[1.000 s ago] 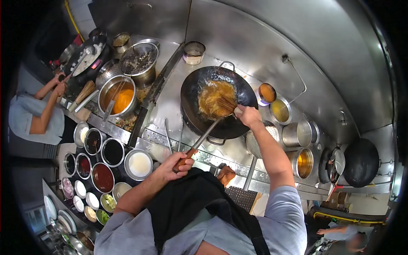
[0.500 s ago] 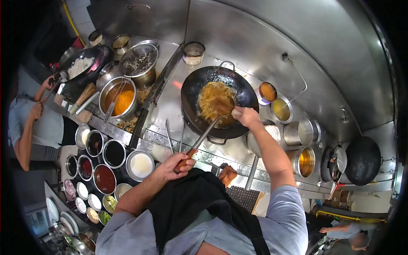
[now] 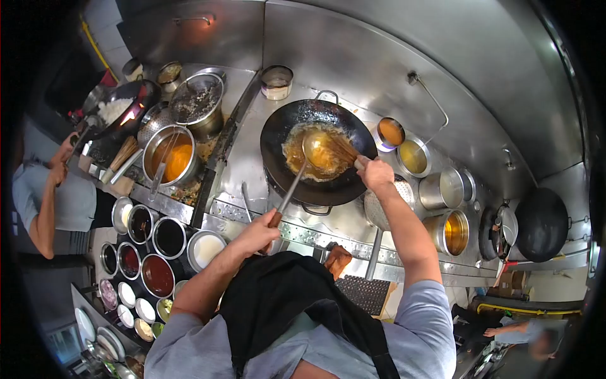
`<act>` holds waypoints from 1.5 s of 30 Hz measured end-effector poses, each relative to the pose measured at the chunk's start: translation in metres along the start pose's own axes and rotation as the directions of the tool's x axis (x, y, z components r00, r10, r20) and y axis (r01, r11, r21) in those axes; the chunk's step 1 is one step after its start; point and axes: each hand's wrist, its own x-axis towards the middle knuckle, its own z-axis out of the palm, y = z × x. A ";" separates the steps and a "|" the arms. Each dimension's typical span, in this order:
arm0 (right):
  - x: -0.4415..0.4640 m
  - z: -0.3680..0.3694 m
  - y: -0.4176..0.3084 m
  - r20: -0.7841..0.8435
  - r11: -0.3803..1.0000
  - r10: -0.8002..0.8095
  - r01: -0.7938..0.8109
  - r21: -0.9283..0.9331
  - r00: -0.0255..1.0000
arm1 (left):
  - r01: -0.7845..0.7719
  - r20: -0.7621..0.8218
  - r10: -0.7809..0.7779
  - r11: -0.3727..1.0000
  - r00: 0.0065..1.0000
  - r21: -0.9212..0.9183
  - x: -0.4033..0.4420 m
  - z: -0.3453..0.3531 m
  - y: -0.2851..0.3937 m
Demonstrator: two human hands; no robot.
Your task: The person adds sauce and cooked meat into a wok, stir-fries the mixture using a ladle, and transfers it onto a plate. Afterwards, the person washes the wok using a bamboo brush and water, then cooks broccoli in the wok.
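Observation:
My left hand (image 3: 259, 235) is closed round the wooden handle of a long metal ladle (image 3: 291, 192). The ladle's bowl is in the wok, dipped at the brown-yellow liquid (image 3: 325, 172). My right hand (image 3: 377, 174) grips the end of a bamboo wok brush (image 3: 344, 150), whose bristles reach into the same liquid beside the ladle bowl. Both tools are inside the black wok (image 3: 278, 136), which stands on the steel range in front of me. The liquid looks foamy and stirred up.
Steel pots (image 3: 442, 188) and tins line the right side, with a strainer (image 3: 377, 211) close to my right arm. Sauce containers (image 3: 158, 276) stand at lower left. Further left are an orange-filled pot (image 3: 169, 174) and another person (image 3: 47, 196) working a wok of rice (image 3: 115, 112).
The ladle bowl now shows upright and shiny in the liquid, and my left hand has shifted slightly. The brush has moved to the right side of the liquid. Flame shows at the other person's wok.

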 end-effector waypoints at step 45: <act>-0.031 0.011 0.011 0.096 0.924 0.046 -0.079 0.375 0.994 | 0.201 -0.133 0.708 -0.014 0.694 0.979 0.019 -0.186 -0.026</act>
